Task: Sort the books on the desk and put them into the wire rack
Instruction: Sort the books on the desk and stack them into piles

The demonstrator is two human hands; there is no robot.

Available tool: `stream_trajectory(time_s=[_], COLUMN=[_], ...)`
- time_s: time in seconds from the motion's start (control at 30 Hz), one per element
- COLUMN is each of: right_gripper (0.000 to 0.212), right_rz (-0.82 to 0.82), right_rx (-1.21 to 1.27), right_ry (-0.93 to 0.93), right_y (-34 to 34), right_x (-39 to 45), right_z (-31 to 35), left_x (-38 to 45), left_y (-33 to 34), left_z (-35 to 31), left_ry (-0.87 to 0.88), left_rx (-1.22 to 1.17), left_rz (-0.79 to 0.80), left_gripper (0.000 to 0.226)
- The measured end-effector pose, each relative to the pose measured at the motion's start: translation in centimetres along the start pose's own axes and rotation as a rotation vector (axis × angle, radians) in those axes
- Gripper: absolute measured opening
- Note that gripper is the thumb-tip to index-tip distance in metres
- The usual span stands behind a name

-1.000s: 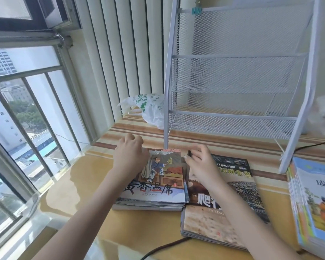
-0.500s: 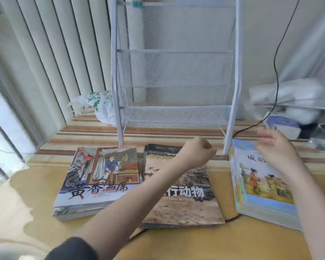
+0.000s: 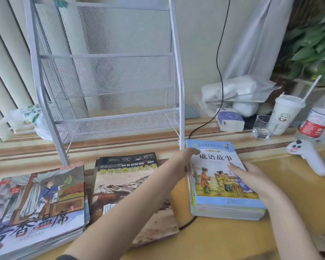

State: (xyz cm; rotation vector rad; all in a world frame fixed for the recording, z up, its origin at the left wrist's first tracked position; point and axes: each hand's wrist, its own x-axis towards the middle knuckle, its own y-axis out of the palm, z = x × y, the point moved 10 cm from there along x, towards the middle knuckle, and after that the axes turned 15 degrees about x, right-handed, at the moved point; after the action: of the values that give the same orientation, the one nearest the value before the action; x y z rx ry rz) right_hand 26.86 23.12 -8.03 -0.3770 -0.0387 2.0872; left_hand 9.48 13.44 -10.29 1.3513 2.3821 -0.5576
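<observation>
Where air was, both hands (image 3: 184,162) on blue stack (image 3: 223,186)

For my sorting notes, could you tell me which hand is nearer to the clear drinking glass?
Right. The right hand rests on the blue-covered book stack, below the glass; the left hand holds that stack's far-left edge.

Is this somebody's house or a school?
Probably a home desk by a window: children's book stacks lie before an empty wire rack, with a drink cup, a water bottle and a houseplant nearby.

animal book (image 3: 128,177) "BAI KE QUAN SHU"
</observation>
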Motion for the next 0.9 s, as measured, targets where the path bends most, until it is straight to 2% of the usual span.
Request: stream_trajectory(time_s=[0.03,0.13,0.2,0.27,0.37,0.4,0.5,0.57,0.67,0.8,0.9], right_gripper=[0.029,0.029,0.029,0.033,0.052,0.058,0.067,0.061,0.052,0.079,0.09], right_rz=[-0.003,0.006,0.022,0.014,-0.034,-0.047,-0.057,-0.076,-0.044,0.066,0.034], right_rx=[0.019,0.062,0.081,0.123,0.16,0.166,0.261,0.348,0.411,0.436,0.518], right_ry=[-0.005,-0.014,-0.02,-0.021,0.001,0.004,-0.119,-0.323,-0.562,-0.605,-0.625], right_y=[-0.1,-0.4,-0.5,-0.8,-1.2,-1.4,-1.8,-2.5,-2.6,-1.5,-0.9], right_x=[0.0,-0.2,-0.4,-0.7,-1.2,-1.2,-1.6,-2.5,-3.7,-3.2,-3.0], right_z=[-0.1,-0.2,-0.2,-0.1,0.2,0.4,2.9,5.9,8.7,7.7,6.8], left_x=[0.2,0.4,0.1,0.1,-1.2,-1.7,-4.0,-6.0,-8.1,-8.8,-7.9], left_y=[-0.2,0.5,2.0,2.6,1.9,1.7,1.1,0.6,-0.1,-1.0,-0.5], left_z=[-0.2,-0.9,-2.0,-2.9,-4.3,-5.0,-7.4,-9.3,-11.1,-11.4,-10.2], left_ry=[-0.018,-0.044,0.003,0.077,0.181,0.226,0.394,0.553,0.764,0.869,0.839], left_rx=[-0.041,-0.076,-0.074,-0.054,0.006,0.01,0.04,0.024,0.018,0.007,-0.008], left_rz=[0.003,0.05,0.09,0.024,-0.136,-0.165,-0.257,-0.28,-0.21,-0.121,-0.169], left_gripper=[0.058,0.034,0.025,0.029,0.02,0.026,0.07,0.071,0.064,0.06,0.065])
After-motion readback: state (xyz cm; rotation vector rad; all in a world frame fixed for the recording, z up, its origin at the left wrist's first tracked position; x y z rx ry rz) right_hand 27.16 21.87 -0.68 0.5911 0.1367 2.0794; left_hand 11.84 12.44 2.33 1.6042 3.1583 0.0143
